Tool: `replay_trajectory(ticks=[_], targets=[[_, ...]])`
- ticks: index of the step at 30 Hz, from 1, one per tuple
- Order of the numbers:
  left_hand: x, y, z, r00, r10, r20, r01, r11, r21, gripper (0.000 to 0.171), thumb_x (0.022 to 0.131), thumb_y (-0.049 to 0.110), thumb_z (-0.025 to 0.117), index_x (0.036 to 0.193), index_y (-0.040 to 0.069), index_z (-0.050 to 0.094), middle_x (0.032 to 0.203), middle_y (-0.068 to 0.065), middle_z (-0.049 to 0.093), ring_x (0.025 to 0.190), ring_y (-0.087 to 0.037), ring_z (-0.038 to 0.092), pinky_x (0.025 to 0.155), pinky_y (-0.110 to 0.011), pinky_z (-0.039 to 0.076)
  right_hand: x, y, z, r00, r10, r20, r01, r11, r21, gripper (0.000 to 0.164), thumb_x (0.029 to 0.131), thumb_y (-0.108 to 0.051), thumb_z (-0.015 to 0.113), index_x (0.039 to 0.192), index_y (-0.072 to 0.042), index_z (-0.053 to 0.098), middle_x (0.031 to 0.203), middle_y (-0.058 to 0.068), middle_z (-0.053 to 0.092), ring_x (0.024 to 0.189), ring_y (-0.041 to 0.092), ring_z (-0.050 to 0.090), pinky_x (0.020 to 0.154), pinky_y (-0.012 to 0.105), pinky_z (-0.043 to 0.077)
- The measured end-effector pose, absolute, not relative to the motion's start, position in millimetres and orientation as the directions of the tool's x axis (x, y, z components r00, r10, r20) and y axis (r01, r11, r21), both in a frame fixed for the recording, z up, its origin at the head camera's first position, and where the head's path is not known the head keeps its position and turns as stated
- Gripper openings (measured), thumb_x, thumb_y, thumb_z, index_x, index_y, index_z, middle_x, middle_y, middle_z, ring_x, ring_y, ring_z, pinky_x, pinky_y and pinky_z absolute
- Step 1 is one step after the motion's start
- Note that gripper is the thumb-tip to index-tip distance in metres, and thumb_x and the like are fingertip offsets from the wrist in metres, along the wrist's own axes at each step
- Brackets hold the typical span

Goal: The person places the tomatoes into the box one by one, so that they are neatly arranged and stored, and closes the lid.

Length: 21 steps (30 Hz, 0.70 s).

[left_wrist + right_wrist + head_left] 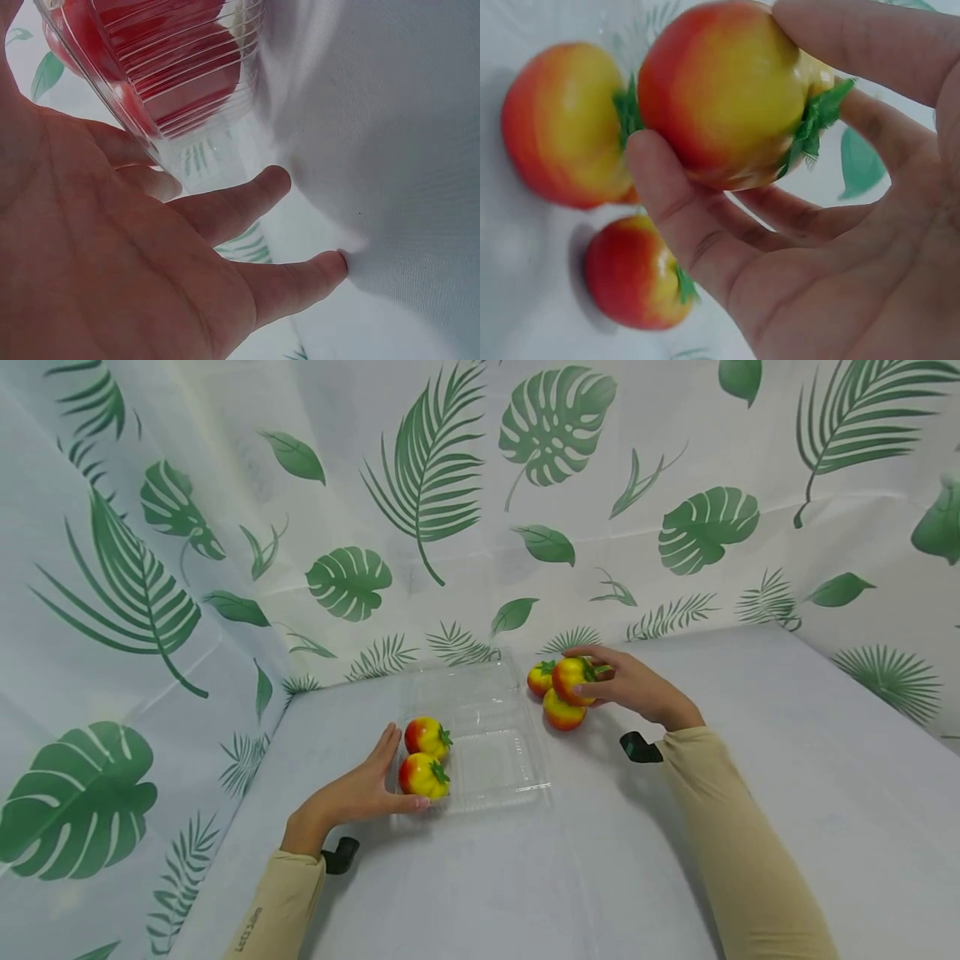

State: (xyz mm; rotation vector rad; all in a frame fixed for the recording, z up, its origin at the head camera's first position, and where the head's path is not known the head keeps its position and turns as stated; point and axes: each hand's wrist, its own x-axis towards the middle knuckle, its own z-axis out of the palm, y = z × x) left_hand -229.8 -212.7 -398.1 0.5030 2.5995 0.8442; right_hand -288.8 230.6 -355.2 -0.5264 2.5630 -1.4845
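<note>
My right hand (pixel 626 681) grips a red-and-yellow tomato (pixel 724 94) with a green leafy top, between thumb and fingers. Two similar tomatoes, the far one (pixel 538 678) and the near one (pixel 564 712), sit on the table under and beside it. To the left lies a clear plastic container (pixel 495 760) with two more tomatoes at its left end, a rear one (pixel 427 737) and a front one (pixel 423 777). My left hand (pixel 360 793) spreads around that left end, fingers along the side and thumb by the front edge. In the left wrist view its fingers are extended beside the ribbed wall.
A white cloth covers the table (pixel 495 877). Behind and at the sides hang white sheets (pixel 465 585) printed with green leaves. The container's raised clear lid part (pixel 465 685) stretches toward the back sheet. A dark wrist camera (pixel 641 748) juts out from the right sleeve.
</note>
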Motion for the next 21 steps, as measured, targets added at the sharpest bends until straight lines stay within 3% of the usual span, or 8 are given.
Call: replay_trajectory(ticks=[7, 16, 21], targets=[[-230.1, -212.7, -398.4, -0.87, 0.438, -0.226, 0.217, 0.753, 0.622, 0.133, 0.088, 0.064, 0.08, 0.171, 0.002, -0.004, 0.178, -0.015, -0.013, 0.163, -0.039, 0.004, 0.126, -0.062, 0.017, -290.1, 213.6, -358.8, -0.909, -0.407, 0.093, -0.267, 0.394, -0.88, 0.058, 0.104, -0.016, 0.068, 0.158, -0.009, 0.05, 0.156, 0.019, 0.045, 0.137, 0.045, 0.047, 0.109, 0.058, 0.05], [-231.2, -213.5, -399.5, -0.87, 0.441, -0.223, 0.22, 0.749, 0.625, 0.134, 0.088, 0.066, 0.08, 0.171, 0.003, -0.004, 0.178, -0.014, -0.014, 0.163, -0.038, 0.003, 0.127, -0.061, 0.016, -288.6, 195.6, -363.1, -0.891, -0.442, 0.105, -0.282, 0.356, -0.891, 0.053, 0.105, -0.015, 0.067, 0.157, -0.013, 0.053, 0.16, 0.014, 0.042, 0.134, 0.046, 0.049, 0.109, 0.057, 0.048], [-230.7, -213.8, -399.3, -0.871, 0.438, -0.225, 0.215, 0.749, 0.627, 0.134, 0.087, 0.066, 0.08, 0.171, 0.004, -0.004, 0.178, -0.014, -0.014, 0.164, -0.037, 0.002, 0.127, -0.06, 0.015, -288.0, 187.2, -365.7, -0.884, -0.454, 0.113, -0.297, 0.359, -0.885, 0.052, 0.105, -0.015, 0.067, 0.156, -0.016, 0.055, 0.163, 0.012, 0.041, 0.14, 0.047, 0.043, 0.112, 0.062, 0.045]])
